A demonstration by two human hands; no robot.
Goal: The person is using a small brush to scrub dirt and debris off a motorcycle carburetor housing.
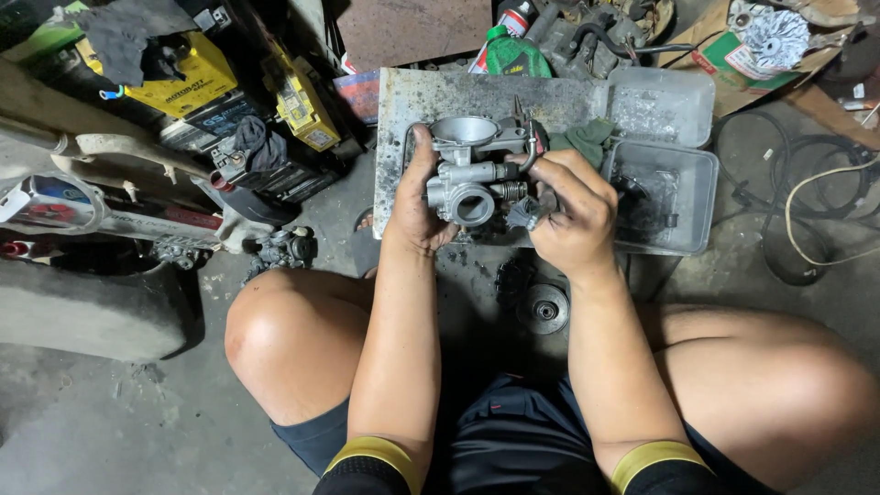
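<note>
A silver metal carburettor [469, 170] with a round bore facing me is held up over a grey metal sheet [412, 101]. My left hand [414, 202] grips its left side, thumb up along the body. My right hand [573, 206] is closed on the carburettor's right side, fingers around a small dark part by the brass fittings. A green rag [587, 137] lies just behind my right hand.
A clear plastic tray [674, 197] sits to the right, its lid [660, 105] behind it. Yellow battery boxes [197, 78] and motorcycle parts crowd the left. A round toothed part [544, 309] lies on the floor between my knees. Cables [807, 220] coil at the right.
</note>
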